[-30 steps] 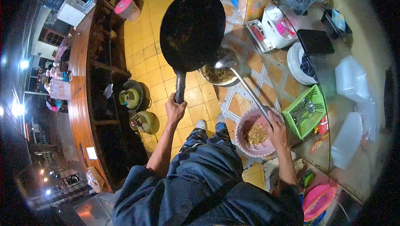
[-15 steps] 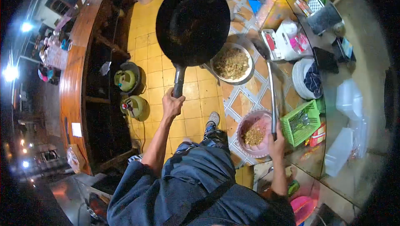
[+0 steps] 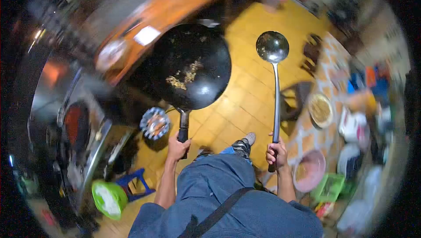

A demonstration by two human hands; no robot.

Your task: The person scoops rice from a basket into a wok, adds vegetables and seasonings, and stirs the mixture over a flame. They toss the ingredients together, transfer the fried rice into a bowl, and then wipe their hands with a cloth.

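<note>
My left hand (image 3: 176,147) is wrapped round the black handle of a dark wok (image 3: 206,49), held out in front of me with its inside facing up. Some bits of brownish food (image 3: 190,75) lie in the wok. On the other side, my right hand (image 3: 280,153) grips a long steel ladle (image 3: 276,93) by its dark handle. The round bowl of the ladle points away from me, over the floor, apart from the wok. Small food specks cling to the ladle's bowl.
On the right, a tiled table (image 3: 302,139) holds a bowl of food (image 3: 321,110), a pink basin (image 3: 316,168) and a green basket (image 3: 330,187). A wooden counter (image 3: 175,7) runs at upper left. At lower left are a blue stool (image 3: 139,181), a green tub (image 3: 100,200) and blurred cooking equipment.
My view has turned left, away from the tiled table. The wok is now tilted so its inside and food bits show. The ladle has swung off the table and stands raised over the floor.
</note>
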